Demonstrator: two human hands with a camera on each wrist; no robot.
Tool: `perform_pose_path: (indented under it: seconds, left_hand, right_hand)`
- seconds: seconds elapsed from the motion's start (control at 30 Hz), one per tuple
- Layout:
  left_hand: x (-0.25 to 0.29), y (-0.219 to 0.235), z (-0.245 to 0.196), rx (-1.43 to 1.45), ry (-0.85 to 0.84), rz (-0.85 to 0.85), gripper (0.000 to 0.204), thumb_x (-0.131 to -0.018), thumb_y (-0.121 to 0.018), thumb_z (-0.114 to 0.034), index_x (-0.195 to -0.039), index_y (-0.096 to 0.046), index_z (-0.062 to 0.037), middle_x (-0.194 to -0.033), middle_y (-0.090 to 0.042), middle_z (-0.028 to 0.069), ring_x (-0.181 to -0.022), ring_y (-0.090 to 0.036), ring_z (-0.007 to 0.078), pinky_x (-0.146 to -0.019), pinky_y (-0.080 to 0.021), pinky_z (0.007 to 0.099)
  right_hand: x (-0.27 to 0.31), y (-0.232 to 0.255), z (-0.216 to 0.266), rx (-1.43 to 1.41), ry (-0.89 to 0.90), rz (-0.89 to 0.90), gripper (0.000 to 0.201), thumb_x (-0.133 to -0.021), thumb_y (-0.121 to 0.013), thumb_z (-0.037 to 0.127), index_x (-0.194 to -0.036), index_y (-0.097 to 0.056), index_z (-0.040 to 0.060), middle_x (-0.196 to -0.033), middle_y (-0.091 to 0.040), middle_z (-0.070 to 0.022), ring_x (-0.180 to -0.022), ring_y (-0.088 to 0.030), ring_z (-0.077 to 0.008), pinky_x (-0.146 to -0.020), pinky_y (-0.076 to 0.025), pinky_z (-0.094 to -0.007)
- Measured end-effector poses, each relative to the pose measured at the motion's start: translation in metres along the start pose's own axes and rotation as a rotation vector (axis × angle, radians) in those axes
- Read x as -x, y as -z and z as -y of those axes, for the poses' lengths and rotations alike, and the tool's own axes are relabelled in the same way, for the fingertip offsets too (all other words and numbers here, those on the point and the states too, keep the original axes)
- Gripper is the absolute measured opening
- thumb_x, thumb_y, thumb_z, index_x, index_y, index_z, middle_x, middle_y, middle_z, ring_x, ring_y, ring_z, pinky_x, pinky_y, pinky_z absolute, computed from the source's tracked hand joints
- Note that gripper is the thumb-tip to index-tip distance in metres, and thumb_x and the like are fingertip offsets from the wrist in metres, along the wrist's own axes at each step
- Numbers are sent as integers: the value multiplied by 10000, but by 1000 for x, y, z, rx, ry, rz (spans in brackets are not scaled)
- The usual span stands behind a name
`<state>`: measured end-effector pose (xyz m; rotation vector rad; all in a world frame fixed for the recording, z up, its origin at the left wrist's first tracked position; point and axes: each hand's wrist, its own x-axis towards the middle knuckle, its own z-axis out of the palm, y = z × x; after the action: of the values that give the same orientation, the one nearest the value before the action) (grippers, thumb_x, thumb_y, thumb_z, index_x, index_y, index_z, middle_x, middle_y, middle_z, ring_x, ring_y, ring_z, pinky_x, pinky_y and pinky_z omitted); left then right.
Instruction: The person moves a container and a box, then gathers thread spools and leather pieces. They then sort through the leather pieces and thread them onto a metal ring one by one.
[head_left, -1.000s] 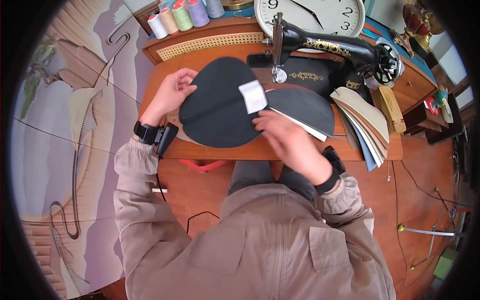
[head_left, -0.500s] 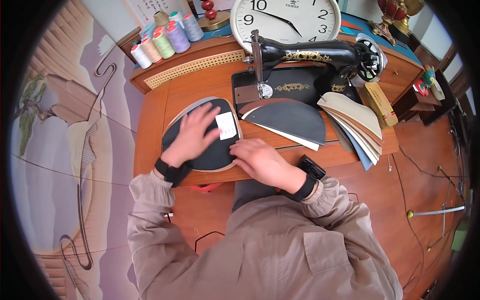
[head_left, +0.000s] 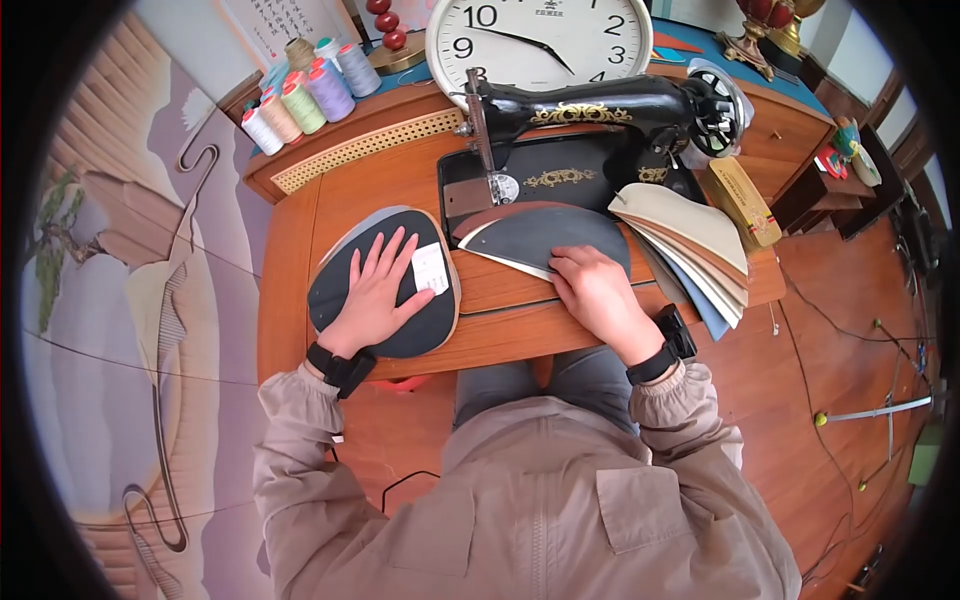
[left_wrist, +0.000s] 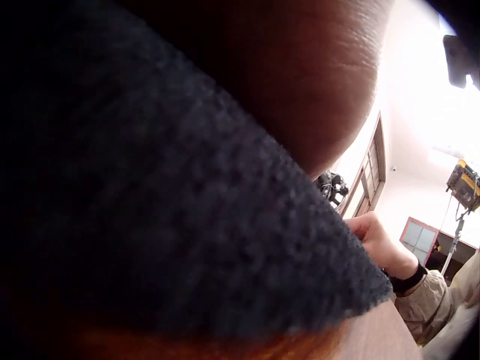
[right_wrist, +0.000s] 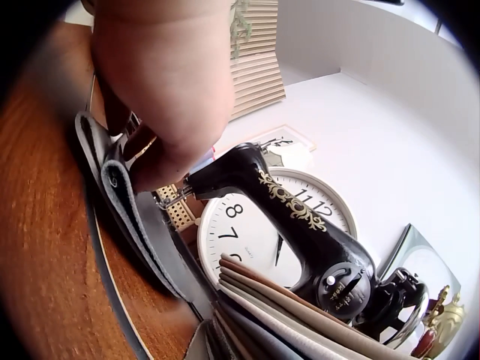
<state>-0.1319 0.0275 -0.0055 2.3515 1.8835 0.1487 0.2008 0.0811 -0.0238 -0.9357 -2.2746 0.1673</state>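
My left hand (head_left: 375, 298) lies flat with fingers spread on a dark rounded leather piece (head_left: 425, 333). A white label (head_left: 430, 269) sits on that piece beside the thumb, and tan and grey edges show beneath it. Up close in the left wrist view, its dark fuzzy surface (left_wrist: 187, 202) fills much of the picture. To the right, my right hand (head_left: 602, 303) pinches the front edge of a dark grey half-round leather piece (head_left: 530, 235). In the right wrist view this leather (right_wrist: 139, 225) appears bent double under the fingers, whose tips are partly hidden.
Behind both hands stands a black sewing machine (head_left: 580, 105), with a big white clock (head_left: 545, 45) at its back. A fan of leather samples (head_left: 690, 250) reaches the table's right front edge beside a yellow box (head_left: 745, 203). Several thread spools (head_left: 310, 95) stand back left.
The dark labelled piece came down onto the table at the left, and my left hand settled flat on it. My right hand left it and moved right to the dark grey half-round piece.
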Motion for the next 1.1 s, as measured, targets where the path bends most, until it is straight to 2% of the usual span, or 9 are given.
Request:
perform_pose_path:
  seconds: [0.23,0.33,0.4,0.43,0.5,0.57,0.67,0.9,1.1]
  left_hand:
    - [-1,16,-13,41,20,54,809,-939,-580,-522,-1565,-252,-130,-1626,-203,146,-1504,-143,382,-1184,-55,590]
    - [0,29,-42,60,-73,-35,823,-902,-658,-435,-1563,-267,-141,-1620,-214,166,-1507,-151,381,-1197,-57,560]
    - [1,33,-67,90,-176,12,784,-916,-639,-439,-1557,-291,-152,-1616,-234,157,-1503,-165,384,-1184,-51,594]
    - [0,33,-79,108,-216,69,769,-921,-631,-444,-1555,-300,-160,-1616,-239,151,-1502,-169,385,-1179,-48,608]
    - [0,27,-97,91,-292,165,704,-938,-607,-458,-1533,-358,-178,-1607,-263,141,-1493,-206,368,-1174,-37,631]
    - [-1,20,-106,101,-317,288,651,-951,-594,-445,-1505,-405,-161,-1585,-303,143,-1479,-248,349,-1176,-48,636]
    - [-4,11,-110,65,-348,224,604,-961,-582,-437,-1470,-449,-141,-1553,-353,145,-1456,-299,331,-1177,-65,642]
    - [-9,11,-114,107,-346,205,555,-955,-606,-410,-1411,-506,-109,-1497,-417,158,-1405,-375,326,-1182,-89,631]
    - [-15,16,-117,189,-346,206,511,-950,-636,-355,-1368,-534,-79,-1450,-454,182,-1343,-435,342,-1166,-254,523]
  right_hand:
    - [5,4,-6,61,57,16,77,-753,-652,34,-812,-641,-13,-954,-681,-132,-882,-654,-296,-770,-542,-385]
    - [11,33,12,-4,55,-41,129,-741,-682,63,-844,-641,-3,-942,-676,-128,-868,-654,-284,-748,-539,-386]
    - [19,47,19,-155,-15,154,155,-751,-707,85,-869,-640,12,-924,-671,-123,-877,-650,-293,-765,-538,-389]
    - [21,46,15,-157,-15,156,155,-751,-707,85,-869,-640,12,-924,-671,-123,-877,-650,-293,-765,-538,-389]
    - [23,42,2,-6,-52,-17,180,-769,-723,108,-910,-653,20,-958,-670,-119,-915,-643,-305,-795,-534,-394]
    - [27,41,-10,51,-141,11,257,-779,-744,127,-989,-662,4,-1013,-658,-133,-969,-625,-317,-837,-524,-398]
    - [31,40,-21,-19,-291,54,433,-758,-791,131,-1134,-637,-20,-1044,-617,-166,-1032,-583,-343,-887,-504,-403]
    - [29,36,-25,-157,-398,-16,517,-739,-807,91,-1200,-605,-29,-1037,-597,-192,-1045,-565,-366,-906,-488,-416]
    - [26,37,-21,-96,-313,-28,417,-720,-774,37,-1115,-646,-7,-1032,-604,-160,-1010,-560,-360,-895,-480,-425]
